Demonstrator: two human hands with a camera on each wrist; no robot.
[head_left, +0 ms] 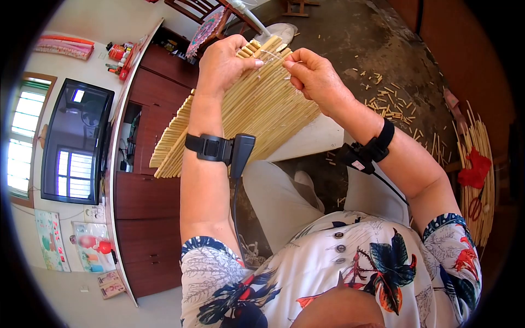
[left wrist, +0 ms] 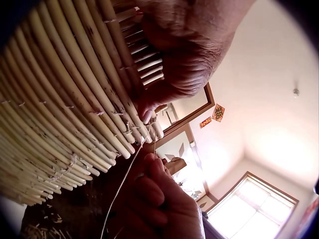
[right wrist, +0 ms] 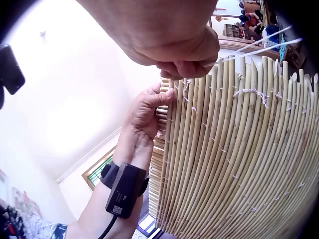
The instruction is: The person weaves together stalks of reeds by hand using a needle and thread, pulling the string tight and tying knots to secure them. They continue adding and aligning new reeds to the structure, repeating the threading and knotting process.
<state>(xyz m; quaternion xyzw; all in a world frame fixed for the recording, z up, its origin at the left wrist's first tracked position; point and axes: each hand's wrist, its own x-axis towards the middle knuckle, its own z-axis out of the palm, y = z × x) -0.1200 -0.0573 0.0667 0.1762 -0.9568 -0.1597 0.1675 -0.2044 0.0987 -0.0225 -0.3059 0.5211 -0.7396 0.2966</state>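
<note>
A mat of thin pale sticks, tied in rows with string, slants up in front of the person in the head view. My left hand grips its upper edge, thumb on the near face and fingers behind. My right hand is at the upper right corner, pinching a thin white string between thumb and forefinger. In the left wrist view the string runs from the end of the outermost sticks, close under the left thumb. Small knots dot the mat in the right wrist view.
Cut stick pieces litter the dark floor to the right. A bundle of long sticks stands at far right with a red cloth and scissors. A white board lies under the mat; a dark red cabinet is at left.
</note>
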